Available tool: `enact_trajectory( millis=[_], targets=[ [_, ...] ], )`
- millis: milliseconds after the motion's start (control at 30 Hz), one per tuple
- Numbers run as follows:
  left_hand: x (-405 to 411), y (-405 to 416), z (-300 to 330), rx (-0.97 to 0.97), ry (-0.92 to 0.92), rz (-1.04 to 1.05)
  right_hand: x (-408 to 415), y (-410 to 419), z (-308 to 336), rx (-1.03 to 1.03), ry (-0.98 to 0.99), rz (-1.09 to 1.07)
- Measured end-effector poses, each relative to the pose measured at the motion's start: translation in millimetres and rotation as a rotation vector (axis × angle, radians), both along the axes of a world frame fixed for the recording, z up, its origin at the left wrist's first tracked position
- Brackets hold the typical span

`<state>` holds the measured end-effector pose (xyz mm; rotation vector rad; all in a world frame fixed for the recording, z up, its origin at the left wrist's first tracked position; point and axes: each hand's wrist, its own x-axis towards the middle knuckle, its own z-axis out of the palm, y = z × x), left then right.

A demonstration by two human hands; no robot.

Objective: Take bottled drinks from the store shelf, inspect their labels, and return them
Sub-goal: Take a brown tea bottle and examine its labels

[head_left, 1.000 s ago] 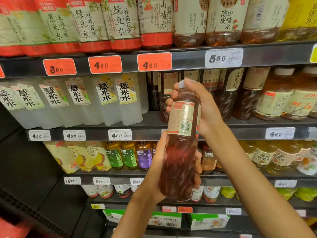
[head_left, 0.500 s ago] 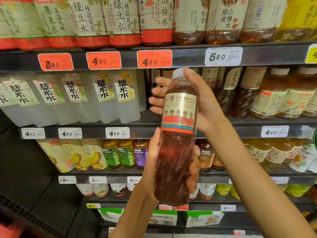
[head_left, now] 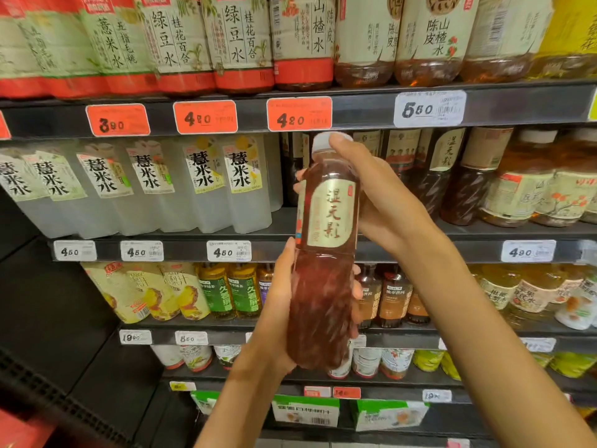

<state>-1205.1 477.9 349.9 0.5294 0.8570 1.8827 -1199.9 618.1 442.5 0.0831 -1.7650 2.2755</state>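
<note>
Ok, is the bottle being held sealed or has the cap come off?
Capped. The bottle carries its white cap on top, under the right hand. Whether the seal is unbroken cannot be told.

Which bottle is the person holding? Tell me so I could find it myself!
Look at the dark store shelf full of drinks, then at the middle, in front of it. The dark red bottle is held upright there, the left hand round its bottom and the right hand near its white cap. It alone is off the shelf, its gold label facing you.
</note>
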Motion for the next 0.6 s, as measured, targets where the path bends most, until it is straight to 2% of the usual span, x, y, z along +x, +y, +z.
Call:
enact_trajectory(
  millis=[67,133,267,333,433,600],
  targets=[
    [4.8,3.2,-3.7,0.085,-0.075,-0.087,-0.8,-3.4,0.3,-0.195,-0.018,0.148],
    [6.3,7.0,-4.1,0.065,-0.066,-0.103,-2.9,-4.9,-0.6,-0.286,-0.004,0.215],
    [-2.4,3.9,-4.5,-0.186,0.119,0.086,-4.0,2.1,-2.3,-0.206,0.073,0.131],
    [-5.6,0.6,-5.4,-0.245,0.21,0.165,-5.0,4.8,-4.1,-0.137,0.099,0.041],
    [-2.3,-2.6,-3.9,-0.226,0.133,0.131,-6.7,5.0,-8.2,-0.142,0.07,-0.002],
    [6.2,-12.1,4.9,0.015,-0.081,-0.106,-9.8,8.0,-12.6,-0.535,-0.053,0.104]
  ],
)
